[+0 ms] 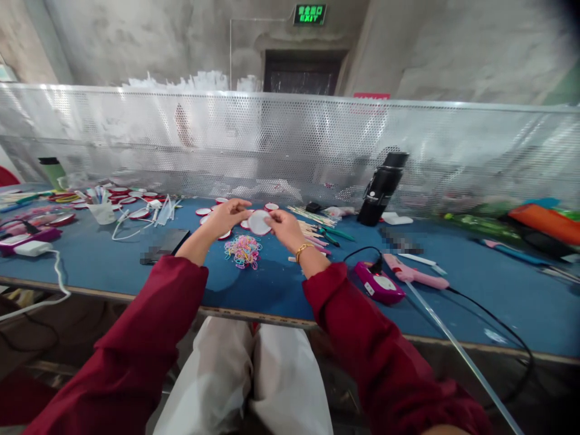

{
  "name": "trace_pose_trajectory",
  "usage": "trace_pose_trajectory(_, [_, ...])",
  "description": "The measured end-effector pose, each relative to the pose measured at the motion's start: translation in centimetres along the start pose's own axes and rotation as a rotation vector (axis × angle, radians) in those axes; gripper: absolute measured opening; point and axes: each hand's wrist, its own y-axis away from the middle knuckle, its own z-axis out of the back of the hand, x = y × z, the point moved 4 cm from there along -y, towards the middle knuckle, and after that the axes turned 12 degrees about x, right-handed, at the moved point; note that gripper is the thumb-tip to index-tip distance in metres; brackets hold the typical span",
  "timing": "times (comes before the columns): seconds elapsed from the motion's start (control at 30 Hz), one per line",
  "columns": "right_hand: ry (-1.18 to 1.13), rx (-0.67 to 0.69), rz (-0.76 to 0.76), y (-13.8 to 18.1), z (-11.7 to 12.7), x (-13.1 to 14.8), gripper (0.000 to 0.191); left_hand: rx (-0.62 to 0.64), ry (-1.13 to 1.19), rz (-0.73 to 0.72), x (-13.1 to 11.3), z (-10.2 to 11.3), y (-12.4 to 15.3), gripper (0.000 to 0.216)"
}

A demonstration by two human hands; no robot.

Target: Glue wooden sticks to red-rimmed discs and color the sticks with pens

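Note:
A round white disc point(259, 223) is held upright above the blue table, its pale face towards me. My right hand point(284, 229) pinches its right edge between thumb and fingers. At the disc's upper left, my left hand point(229, 217) has its thumb and fingers apart; whether the thumb tip touches the rim I cannot tell. Just below both hands lies a heap of small pastel loop-shaped clips point(243, 251). Several red-rimmed white discs point(203, 212) lie around and behind my hands.
Thin wooden sticks point(310, 232) and green-handled pliers point(330, 235) lie right of my hands. Further right are a pink glue gun point(414, 273) with a clear stick, a purple power box point(379, 283) and a black bottle point(383, 190). A white cup point(102, 212) stands left. Perforated metal point(290, 139) borders the back.

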Motion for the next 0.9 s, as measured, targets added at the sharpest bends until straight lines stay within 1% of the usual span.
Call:
trace_pose_trajectory(0.03, [0.046, -0.119, -0.073, -0.1, 1.2, -1.1, 0.026, -0.030, -0.069, 0.017, 0.2, 0.2, -0.5, 0.038])
trace_pose_trajectory(0.07, [0.071, -0.190, -0.119, -0.2, 2.1, -2.1, 0.027, -0.037, -0.170, 0.040, 0.4, 0.3, -1.1, 0.035])
trace_pose_trajectory(0.1, [0.086, -0.237, -0.152, -0.2, 2.8, -3.0, 0.028, -0.005, -0.275, 0.058, 0.6, 0.0, -1.6, 0.031])
trace_pose_trajectory(0.13, [0.094, -0.267, -0.173, -0.2, 3.3, -3.7, 0.029, 0.054, -0.369, 0.067, 0.8, -0.5, -2.1, 0.026])
trace_pose_trajectory(0.2, [0.098, -0.291, -0.187, -0.2, 3.6, -4.7, 0.031, 0.180, -0.495, 0.081, 1.5, -2.2, -3.0, 0.018])
trace_pose_trajectory(0.27, [0.102, -0.301, -0.187, -0.1, 3.6, -5.1, 0.031, 0.271, -0.557, 0.154, 2.6, -4.1, -3.5, 0.014])
trace_pose_trajectory(0.37, [0.110, -0.305, -0.182, -0.1, 3.3, -5.0, 0.029, 0.300, -0.557, 0.207, 4.0, -6.2, -3.6, 0.009])
trace_pose_trajectory(0.47, [0.115, -0.309, -0.178, 0.0, 3.4, -4.7, 0.028, 0.316, -0.518, 0.230, 4.7, -7.2, -3.5, 0.006])
trace_pose_trajectory(0.57, [0.106, -0.312, -0.162, 0.0, 3.5, -4.3, 0.027, 0.395, -0.468, 0.261, 4.7, -6.9, -3.5, 0.004])
trace_pose_trajectory(0.63, [0.096, -0.314, -0.152, 0.1, 3.5, -4.1, 0.026, 0.456, -0.434, 0.252, 4.4, -5.9, -3.6, 0.007])
trace_pose_trajectory(0.67, [0.091, -0.314, -0.149, 0.1, 3.5, -4.1, 0.026, 0.474, -0.420, 0.233, 4.1, -5.3, -3.6, 0.012])
trace_pose_trajectory(0.73, [0.083, -0.313, -0.141, 0.1, 3.4, -4.0, 0.025, 0.472, -0.413, 0.189, 3.7, -3.8, -3.4, 0.023])
trace_pose_trajectory(0.8, [0.075, -0.311, -0.131, 0.1, 3.3, -3.9, 0.025, 0.498, -0.400, 0.181, 3.6, -2.9, -2.8, 0.043])
trace_pose_trajectory(0.87, [0.069, -0.310, -0.119, 0.1, 3.3, -3.8, 0.024, 0.579, -0.407, 0.202, 3.9, -3.1, -1.8, 0.059])
trace_pose_trajectory(0.9, [0.066, -0.310, -0.114, 0.1, 3.2, -3.7, 0.024, 0.623, -0.429, 0.209, 4.0, -3.5, -1.3, 0.059])
